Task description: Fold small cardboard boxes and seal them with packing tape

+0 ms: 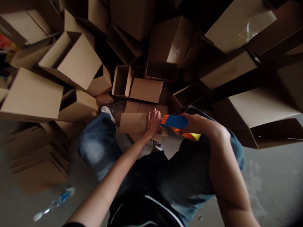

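A small cardboard box [133, 123] lies on the floor between my knees, one flap folded over its top. My left hand [154, 122] presses on the right part of that flap, fingers laid out over the far edge. In my right hand [195, 123] is a tape dispenser [175, 121] with a blue body, orange front and some yellow below. Its orange end meets the right end of the box, close to my left fingertips. Whether tape is stuck to the cardboard there, I cannot tell.
Open cardboard boxes [146, 90] are heaped in front, with larger ones [262, 97] at the right. Flattened cardboard sheets [40, 157] are stacked on the left. A plastic bottle [55, 203] lies on the floor nearby.
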Demonstrator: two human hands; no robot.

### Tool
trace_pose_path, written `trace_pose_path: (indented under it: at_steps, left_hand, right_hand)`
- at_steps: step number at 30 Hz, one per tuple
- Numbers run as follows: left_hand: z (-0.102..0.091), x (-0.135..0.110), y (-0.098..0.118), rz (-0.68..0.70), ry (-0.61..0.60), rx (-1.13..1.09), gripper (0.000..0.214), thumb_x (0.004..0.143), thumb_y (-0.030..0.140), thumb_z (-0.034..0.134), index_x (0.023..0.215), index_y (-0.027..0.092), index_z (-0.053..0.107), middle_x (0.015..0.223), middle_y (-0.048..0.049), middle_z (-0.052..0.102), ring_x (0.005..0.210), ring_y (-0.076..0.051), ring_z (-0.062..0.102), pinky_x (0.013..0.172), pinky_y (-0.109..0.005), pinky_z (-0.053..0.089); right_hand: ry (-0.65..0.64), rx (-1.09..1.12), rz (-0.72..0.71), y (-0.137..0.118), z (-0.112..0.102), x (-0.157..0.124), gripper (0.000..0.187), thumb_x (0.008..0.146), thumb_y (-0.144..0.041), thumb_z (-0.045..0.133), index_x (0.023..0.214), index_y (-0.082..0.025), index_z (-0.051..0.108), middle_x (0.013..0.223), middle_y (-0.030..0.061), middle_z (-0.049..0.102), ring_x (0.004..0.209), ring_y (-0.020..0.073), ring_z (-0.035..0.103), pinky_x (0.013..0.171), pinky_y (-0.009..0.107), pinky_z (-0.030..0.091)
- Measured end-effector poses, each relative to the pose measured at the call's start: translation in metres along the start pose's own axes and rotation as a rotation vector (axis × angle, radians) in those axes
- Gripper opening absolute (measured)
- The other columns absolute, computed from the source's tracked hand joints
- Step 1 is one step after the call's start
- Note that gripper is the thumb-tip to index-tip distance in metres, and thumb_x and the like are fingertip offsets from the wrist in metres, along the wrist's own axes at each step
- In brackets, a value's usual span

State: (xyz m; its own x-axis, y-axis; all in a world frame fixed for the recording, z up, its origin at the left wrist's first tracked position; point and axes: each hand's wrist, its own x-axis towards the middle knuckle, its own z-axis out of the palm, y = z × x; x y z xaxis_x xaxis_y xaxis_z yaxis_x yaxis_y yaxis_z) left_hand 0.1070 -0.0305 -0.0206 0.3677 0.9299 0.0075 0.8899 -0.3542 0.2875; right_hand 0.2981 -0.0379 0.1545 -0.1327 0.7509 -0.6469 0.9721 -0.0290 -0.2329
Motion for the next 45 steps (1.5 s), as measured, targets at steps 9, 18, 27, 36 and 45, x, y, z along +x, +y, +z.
trace_pose_path:
  at_steps: [9,18,27,36,45]
  left_hand:
    - [-0.002,-0.003,0.002,0.05,0.013,-0.024,0.051,0.097,0.016,0.047,0.148,0.02,0.043,0.153,-0.0118,0.049,0.15,-0.023,0.032,0.125,-0.052,0.021]
    - [-0.003,0.003,0.004,-0.04,0.071,-0.026,0.03,0.104,0.024,0.039,0.13,0.023,0.055,0.133,-0.0086,0.063,0.127,-0.023,0.056,0.121,-0.047,0.03]
    - [-0.004,0.006,0.01,-0.039,-0.013,0.004,0.042,0.096,0.017,0.051,0.137,0.02,0.05,0.14,-0.0118,0.058,0.133,-0.027,0.05,0.122,-0.051,0.026]
    - [-0.003,-0.002,0.003,-0.021,0.058,-0.19,0.043,0.096,0.015,0.048,0.139,0.023,0.049,0.142,-0.0102,0.058,0.138,-0.023,0.048,0.124,-0.048,0.023]
    - [-0.005,0.009,-0.032,-0.048,0.184,-0.792,0.043,0.106,0.029,0.02,0.123,0.019,0.058,0.126,-0.012,0.068,0.123,-0.022,0.061,0.109,-0.042,0.045]
  right_hand:
    - [-0.031,-0.005,-0.009,-0.006,-0.005,-0.005,0.07,0.076,-0.052,0.075,0.136,-0.022,0.055,0.116,0.0117,0.071,0.11,0.0315,0.067,0.083,0.036,0.051]
    - [-0.021,0.01,0.011,-0.001,0.0,0.0,0.07,0.071,-0.053,0.078,0.131,-0.024,0.058,0.111,0.0106,0.072,0.102,0.0309,0.07,0.076,0.034,0.051]
    - [0.004,-0.017,0.001,-0.003,0.002,0.0,0.077,0.071,-0.054,0.078,0.138,-0.024,0.055,0.113,0.011,0.073,0.105,0.0316,0.07,0.081,0.034,0.052]
    - [-0.032,0.001,0.014,-0.008,-0.005,-0.004,0.072,0.072,-0.05,0.079,0.135,-0.023,0.057,0.112,0.0111,0.073,0.105,0.0327,0.07,0.081,0.035,0.053]
    - [-0.05,0.014,0.011,-0.006,-0.007,-0.003,0.08,0.074,-0.051,0.078,0.143,-0.024,0.051,0.119,0.0122,0.07,0.114,0.034,0.066,0.084,0.035,0.051]
